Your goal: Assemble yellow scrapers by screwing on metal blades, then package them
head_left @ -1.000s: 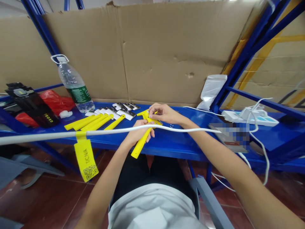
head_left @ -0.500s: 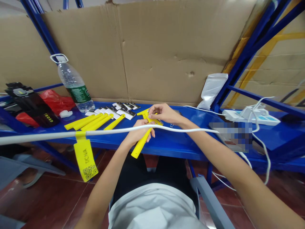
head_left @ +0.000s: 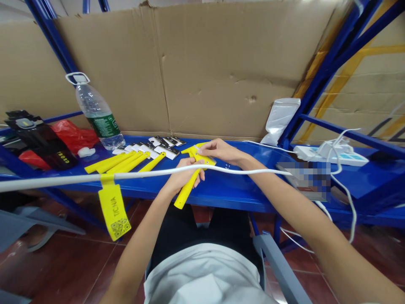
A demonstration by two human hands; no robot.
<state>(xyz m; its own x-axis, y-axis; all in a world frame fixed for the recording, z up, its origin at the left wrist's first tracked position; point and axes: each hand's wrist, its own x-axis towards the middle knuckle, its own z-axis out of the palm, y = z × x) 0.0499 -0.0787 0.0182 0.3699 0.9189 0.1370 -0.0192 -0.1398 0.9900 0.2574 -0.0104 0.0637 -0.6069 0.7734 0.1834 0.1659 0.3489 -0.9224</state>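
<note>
1 yellow scraper (head_left: pixel 205 160) is held tilted over the near edge of the blue bench (head_left: pixel 229 188), handle toward the person. The left hand (head_left: pixel 180 180) is wrapped around its neck, likely to steady it; the right hand (head_left: pixel 218 150) touches its head with bent fingertips, though whether they pinch anything I cannot tell. On the bench's left lie more yellow handles (head_left: pixel 129 164), probably for easy reach.

Workshop, apparently: blue metal workbench (head_left: pixel 237 190), rack posts (head_left: pixel 332 76), cardboard backing (head_left: pixel 221 55).
</note>
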